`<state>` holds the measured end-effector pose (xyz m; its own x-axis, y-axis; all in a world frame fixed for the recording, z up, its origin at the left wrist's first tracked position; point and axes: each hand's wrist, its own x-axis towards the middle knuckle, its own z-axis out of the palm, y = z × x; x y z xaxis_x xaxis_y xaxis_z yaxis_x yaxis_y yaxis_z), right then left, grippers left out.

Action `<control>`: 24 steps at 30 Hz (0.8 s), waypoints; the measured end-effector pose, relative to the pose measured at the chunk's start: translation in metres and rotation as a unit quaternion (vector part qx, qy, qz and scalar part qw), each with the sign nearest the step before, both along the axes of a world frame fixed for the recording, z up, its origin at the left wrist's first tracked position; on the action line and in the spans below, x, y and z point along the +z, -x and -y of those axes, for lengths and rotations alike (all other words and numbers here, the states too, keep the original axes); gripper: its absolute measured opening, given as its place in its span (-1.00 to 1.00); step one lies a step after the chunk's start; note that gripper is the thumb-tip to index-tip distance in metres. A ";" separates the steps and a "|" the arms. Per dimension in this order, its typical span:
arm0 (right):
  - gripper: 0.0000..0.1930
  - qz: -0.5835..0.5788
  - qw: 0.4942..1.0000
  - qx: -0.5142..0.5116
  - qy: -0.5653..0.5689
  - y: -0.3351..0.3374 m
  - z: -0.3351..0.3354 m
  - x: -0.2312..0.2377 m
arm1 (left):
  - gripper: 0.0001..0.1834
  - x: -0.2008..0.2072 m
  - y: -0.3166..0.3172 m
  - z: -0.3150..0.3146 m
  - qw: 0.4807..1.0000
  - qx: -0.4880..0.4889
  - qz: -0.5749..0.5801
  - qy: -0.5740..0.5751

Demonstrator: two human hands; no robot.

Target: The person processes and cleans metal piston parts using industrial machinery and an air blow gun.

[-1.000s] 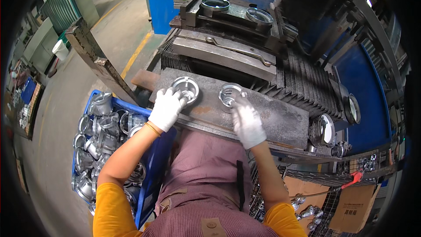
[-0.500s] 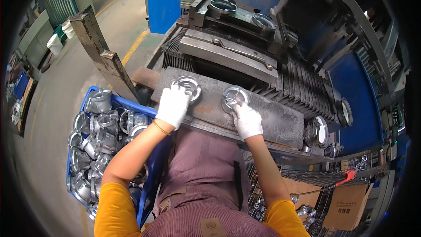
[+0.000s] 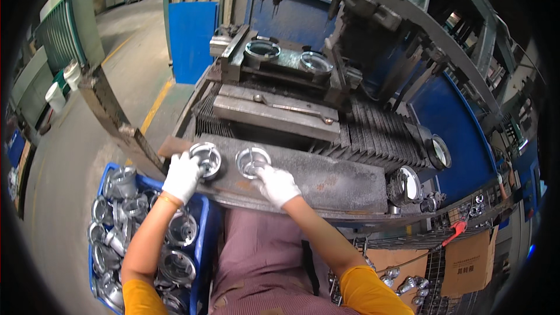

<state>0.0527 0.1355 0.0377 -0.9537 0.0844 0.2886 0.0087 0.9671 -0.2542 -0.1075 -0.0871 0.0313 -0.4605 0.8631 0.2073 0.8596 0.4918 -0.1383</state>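
Two round, hollow metal castings stand side by side on a flat steel ledge (image 3: pixel 344 184) in front of me, their open ends up. White-gloved, my left hand (image 3: pixel 183 176) closes its fingers on the rim of the left casting (image 3: pixel 211 150), near the ledge's left end. My right hand (image 3: pixel 277 185), also gloved, grips the near edge of the right casting (image 3: pixel 252 156), thumb and fingers at its rim. A small gap separates the two castings. Some fingertips are hidden inside or behind the rims.
A blue crate (image 3: pixel 204 221) full of similar castings stands at lower left. Behind the ledge, a wrench (image 3: pixel 291 107) lies on a steel bar, and two rings (image 3: pixel 262 50) sit in a machine fixture. More castings (image 3: pixel 405 185) rest at the ledge's right end. A rusty post (image 3: pixel 111 105) rises at left.
Both castings have shifted left along the ledge with my hands, and they now stand closer together. My view has tilted up, showing more of the machine behind.
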 end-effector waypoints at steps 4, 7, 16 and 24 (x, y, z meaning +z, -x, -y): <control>-0.67 -0.254 0.963 -0.079 -0.047 0.017 -0.051 0.067 | -0.85 0.001 -0.001 0.006 1.000 -0.001 0.000 0.009; -0.73 -0.200 0.950 -0.142 -0.193 0.036 -0.119 0.086 | -0.80 0.009 -0.003 0.000 0.999 -0.022 -0.009 0.021; -0.78 -0.159 0.975 -0.141 0.060 0.039 -0.111 0.117 | -0.76 0.020 -0.009 -0.001 0.999 -0.026 0.035 -0.007; -0.68 -0.178 0.888 -0.266 0.331 0.116 -0.141 0.089 | -0.27 0.067 -0.035 -0.016 0.993 -0.036 0.090 -0.070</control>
